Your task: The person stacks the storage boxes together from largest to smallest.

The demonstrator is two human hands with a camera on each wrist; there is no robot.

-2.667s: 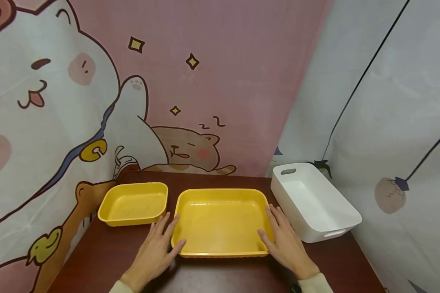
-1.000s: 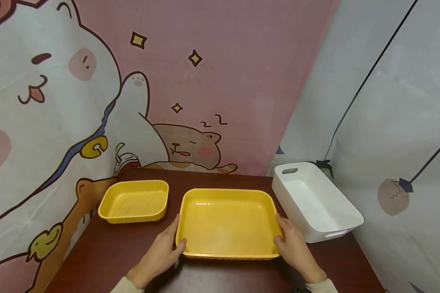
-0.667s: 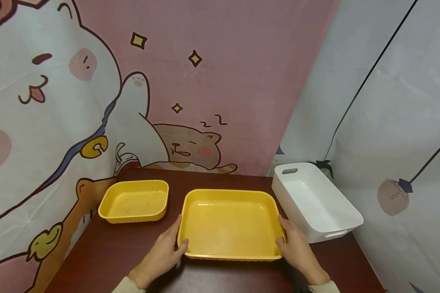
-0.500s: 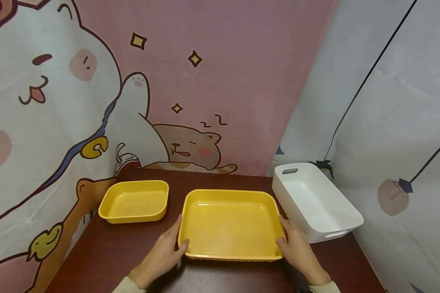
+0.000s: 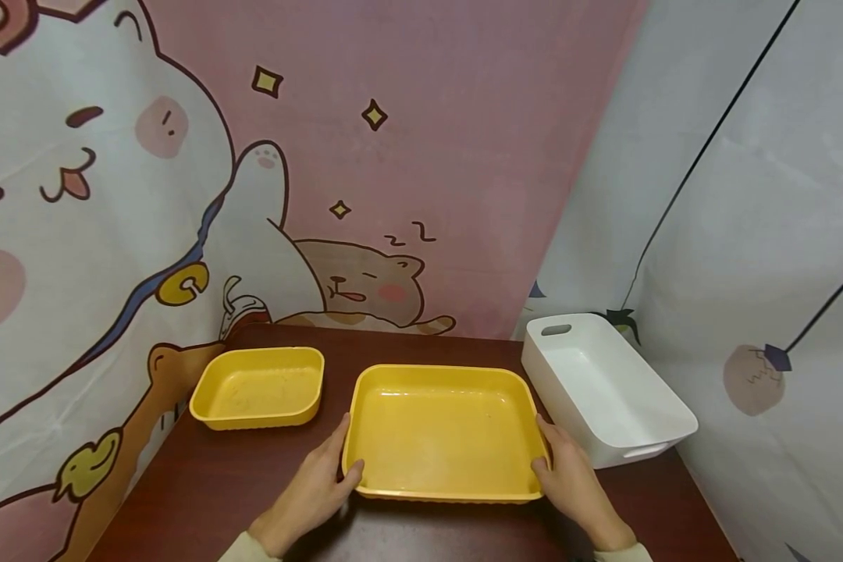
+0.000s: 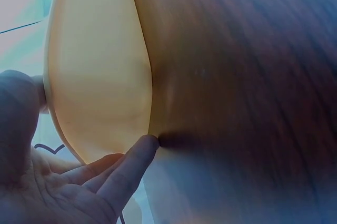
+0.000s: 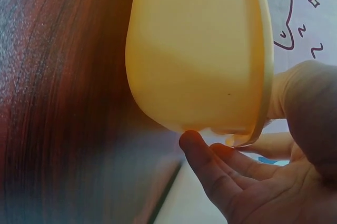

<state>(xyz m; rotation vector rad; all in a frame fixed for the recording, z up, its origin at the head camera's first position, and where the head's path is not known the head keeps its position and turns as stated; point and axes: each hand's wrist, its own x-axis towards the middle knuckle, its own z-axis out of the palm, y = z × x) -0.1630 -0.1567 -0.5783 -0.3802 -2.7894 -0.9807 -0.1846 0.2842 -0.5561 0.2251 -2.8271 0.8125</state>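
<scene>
A large yellow plastic tray (image 5: 449,437) with rounded corners sits on the table in front of me, its inside bare. My left hand (image 5: 314,480) holds its left side, thumb over the rim and fingers against the outer wall. On the opposite side my right hand (image 5: 572,476) grips the tray likewise, thumb hooked over the edge. Both wrist views show the fingertips on the outside of the tray wall (image 6: 100,71), low near the tabletop. Whether the tray touches the table all along its base I cannot tell.
A smaller yellow tray (image 5: 258,390) stands left of the large one. To the right, close to the right hand, is a white bin (image 5: 607,390) with handle slots, set at an angle. Cartoon-printed cloth (image 5: 464,156) hangs behind the dark brown table (image 5: 421,535).
Earlier both hands lay with extended fingers along the tray's sides; now thumb and fingers hold its rim. The large tray has shifted slightly to the right, with the hands following.
</scene>
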